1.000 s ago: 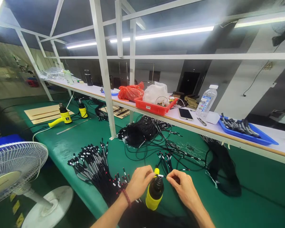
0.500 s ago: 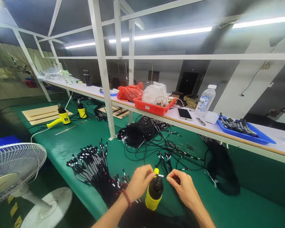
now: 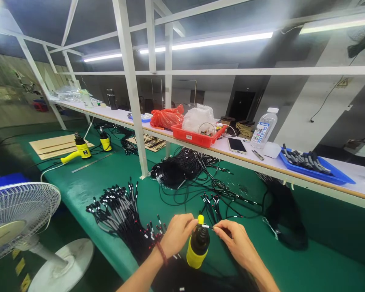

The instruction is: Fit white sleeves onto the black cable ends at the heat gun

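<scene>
Both hands sit slightly lower than half a second ago, and the cable [image 3: 205, 226] between them has dipped with them, while the heat gun [image 3: 197, 256] holds its place at lower centre. Left hand [image 3: 177, 236] comes up from the bottom edge, wrist bent inward, fingers curled, a bracelet [image 3: 162, 252] on the wrist; its grip pinches one end of the cable between thumb and forefinger. Right hand [image 3: 234, 239] reaches from the lower right corner, its grip pinching the other end the same way. The cable's white band lies between the fingertips, in front of the gun's nozzle; whether they touch, I cannot tell.

Fingers hide the cable's ends, and the dark tangle [image 3: 200, 280] at the bottom edge is cut off and hard to read. The fan [image 3: 18, 227] is cropped at the left edge. At lower left, a bundle [image 3: 121, 211] spreads on the desk [image 3: 331, 267].

On the shelf [image 3: 120, 114], the red tray [image 3: 200, 140], at centre, holds a white bag [image 3: 199, 117] and small parts too tiny to identify. A blue tray [image 3: 342, 177], at right, holds grey-and-black pieces [image 3: 307, 161]. Near it stands a clear bottle [image 3: 263, 129].
</scene>
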Action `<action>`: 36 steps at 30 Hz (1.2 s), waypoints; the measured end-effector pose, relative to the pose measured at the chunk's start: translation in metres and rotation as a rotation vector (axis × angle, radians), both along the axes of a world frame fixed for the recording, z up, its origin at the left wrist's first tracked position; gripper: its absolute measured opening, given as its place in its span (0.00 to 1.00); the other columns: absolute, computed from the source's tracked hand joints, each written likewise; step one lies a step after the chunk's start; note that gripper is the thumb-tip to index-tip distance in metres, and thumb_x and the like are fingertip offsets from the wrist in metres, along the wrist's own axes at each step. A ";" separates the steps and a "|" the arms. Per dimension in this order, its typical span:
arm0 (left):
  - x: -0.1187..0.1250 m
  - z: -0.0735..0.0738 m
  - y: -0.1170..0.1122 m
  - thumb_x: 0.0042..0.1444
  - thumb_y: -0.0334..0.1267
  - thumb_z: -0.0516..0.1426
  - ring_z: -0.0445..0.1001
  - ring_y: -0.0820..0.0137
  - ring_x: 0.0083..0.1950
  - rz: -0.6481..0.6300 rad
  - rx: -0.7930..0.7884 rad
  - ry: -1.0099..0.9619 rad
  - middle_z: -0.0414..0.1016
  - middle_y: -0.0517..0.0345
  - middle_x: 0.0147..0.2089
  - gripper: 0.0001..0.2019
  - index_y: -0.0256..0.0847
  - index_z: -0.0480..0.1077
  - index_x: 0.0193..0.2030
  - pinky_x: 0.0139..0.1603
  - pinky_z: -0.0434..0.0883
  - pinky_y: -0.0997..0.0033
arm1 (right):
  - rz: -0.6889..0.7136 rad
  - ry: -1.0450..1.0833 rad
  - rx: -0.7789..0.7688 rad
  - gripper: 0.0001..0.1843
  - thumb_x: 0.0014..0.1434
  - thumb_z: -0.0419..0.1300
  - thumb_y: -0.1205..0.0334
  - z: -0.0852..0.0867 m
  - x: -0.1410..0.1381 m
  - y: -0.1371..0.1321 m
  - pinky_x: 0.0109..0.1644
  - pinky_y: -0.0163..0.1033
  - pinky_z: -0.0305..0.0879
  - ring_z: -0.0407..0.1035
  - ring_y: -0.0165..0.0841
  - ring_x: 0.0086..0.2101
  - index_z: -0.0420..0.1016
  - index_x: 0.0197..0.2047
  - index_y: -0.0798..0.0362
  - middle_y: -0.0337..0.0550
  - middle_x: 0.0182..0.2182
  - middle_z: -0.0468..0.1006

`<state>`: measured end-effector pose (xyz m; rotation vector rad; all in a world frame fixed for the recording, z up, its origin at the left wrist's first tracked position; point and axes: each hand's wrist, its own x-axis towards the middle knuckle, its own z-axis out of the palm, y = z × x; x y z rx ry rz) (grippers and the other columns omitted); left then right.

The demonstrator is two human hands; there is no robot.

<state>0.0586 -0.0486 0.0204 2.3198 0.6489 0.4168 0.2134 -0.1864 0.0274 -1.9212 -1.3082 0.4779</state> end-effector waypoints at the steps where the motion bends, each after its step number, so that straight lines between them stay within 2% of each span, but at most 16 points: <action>1: 0.000 0.000 0.000 0.65 0.43 0.46 0.66 0.70 0.30 0.013 -0.016 -0.014 0.68 0.63 0.25 0.18 0.41 0.65 0.25 0.33 0.58 0.73 | -0.005 -0.019 -0.001 0.17 0.62 0.51 0.54 -0.001 0.000 0.000 0.31 0.34 0.55 0.66 0.33 0.27 0.76 0.29 0.50 0.37 0.24 0.75; 8: 0.000 -0.002 -0.002 0.61 0.42 0.51 0.67 0.68 0.39 0.061 -0.070 -0.104 0.72 0.61 0.35 0.08 0.42 0.66 0.35 0.40 0.61 0.72 | -0.064 0.031 0.041 0.11 0.59 0.54 0.58 -0.006 -0.001 0.005 0.31 0.33 0.58 0.67 0.33 0.28 0.73 0.30 0.51 0.38 0.26 0.75; 13: 0.001 -0.004 -0.003 0.67 0.45 0.41 0.66 0.68 0.33 0.049 0.037 -0.016 0.68 0.62 0.26 0.22 0.41 0.62 0.24 0.40 0.60 0.69 | -0.033 -0.010 -0.020 0.19 0.63 0.50 0.55 -0.003 -0.002 0.002 0.29 0.34 0.54 0.64 0.32 0.26 0.72 0.25 0.51 0.37 0.22 0.72; 15: 0.002 -0.004 -0.003 0.67 0.45 0.41 0.66 0.68 0.32 0.050 0.046 -0.024 0.67 0.62 0.25 0.22 0.41 0.62 0.23 0.39 0.60 0.69 | -0.024 -0.005 -0.020 0.19 0.63 0.49 0.54 -0.001 -0.003 0.002 0.29 0.34 0.53 0.64 0.32 0.25 0.72 0.25 0.52 0.37 0.21 0.72; 20: 0.000 -0.003 0.000 0.64 0.45 0.47 0.68 0.67 0.39 0.046 -0.074 -0.206 0.71 0.59 0.35 0.12 0.42 0.65 0.35 0.42 0.64 0.70 | -0.040 0.102 0.053 0.17 0.61 0.53 0.52 -0.005 0.001 0.005 0.30 0.33 0.56 0.66 0.32 0.27 0.74 0.28 0.53 0.38 0.24 0.74; 22: -0.004 -0.009 0.005 0.65 0.45 0.46 0.69 0.68 0.40 0.082 -0.133 -0.245 0.72 0.58 0.37 0.12 0.42 0.65 0.38 0.43 0.65 0.70 | -0.072 0.176 0.079 0.19 0.60 0.53 0.49 -0.013 0.007 0.003 0.31 0.34 0.59 0.67 0.33 0.27 0.75 0.29 0.54 0.39 0.24 0.74; 24: -0.011 -0.028 0.013 0.65 0.45 0.47 0.70 0.68 0.41 0.113 -0.138 -0.184 0.72 0.58 0.38 0.11 0.42 0.63 0.42 0.44 0.65 0.70 | -0.153 0.219 0.113 0.21 0.59 0.53 0.46 -0.023 0.017 0.000 0.34 0.35 0.62 0.68 0.35 0.29 0.77 0.31 0.54 0.40 0.24 0.76; 27: -0.029 -0.076 0.019 0.59 0.40 0.53 0.69 0.69 0.42 0.042 -0.081 0.145 0.72 0.60 0.40 0.08 0.42 0.63 0.44 0.44 0.65 0.71 | -0.318 0.211 0.133 0.24 0.57 0.54 0.42 -0.037 0.031 -0.007 0.35 0.37 0.63 0.69 0.37 0.30 0.79 0.35 0.55 0.42 0.25 0.77; 30: -0.049 -0.129 0.011 0.43 0.32 0.64 0.70 0.67 0.38 -0.036 -0.108 0.344 0.72 0.62 0.36 0.14 0.41 0.67 0.37 0.41 0.66 0.70 | -0.401 0.208 0.140 0.27 0.55 0.54 0.40 -0.045 0.039 -0.010 0.34 0.38 0.62 0.70 0.38 0.30 0.80 0.36 0.55 0.43 0.26 0.78; 32: -0.060 -0.156 0.000 0.36 0.30 0.67 0.70 0.64 0.41 -0.074 -0.112 0.430 0.73 0.63 0.38 0.18 0.43 0.68 0.34 0.45 0.65 0.66 | -0.411 0.213 0.148 0.28 0.55 0.54 0.39 -0.047 0.041 -0.010 0.35 0.38 0.63 0.70 0.38 0.30 0.80 0.36 0.55 0.44 0.27 0.79; 34: -0.068 -0.174 -0.011 0.39 0.28 0.66 0.70 0.63 0.47 -0.092 -0.103 0.475 0.73 0.62 0.43 0.15 0.43 0.68 0.33 0.52 0.63 0.62 | -0.414 0.212 0.150 0.28 0.55 0.53 0.39 -0.048 0.042 -0.009 0.36 0.38 0.64 0.71 0.39 0.31 0.80 0.35 0.56 0.45 0.28 0.79; 36: -0.073 -0.182 -0.016 0.45 0.27 0.62 0.67 0.62 0.52 -0.097 -0.088 0.492 0.72 0.60 0.48 0.11 0.43 0.68 0.33 0.57 0.59 0.59 | -0.424 0.211 0.144 0.28 0.56 0.53 0.39 -0.050 0.043 -0.009 0.37 0.39 0.65 0.72 0.40 0.33 0.80 0.35 0.55 0.45 0.29 0.80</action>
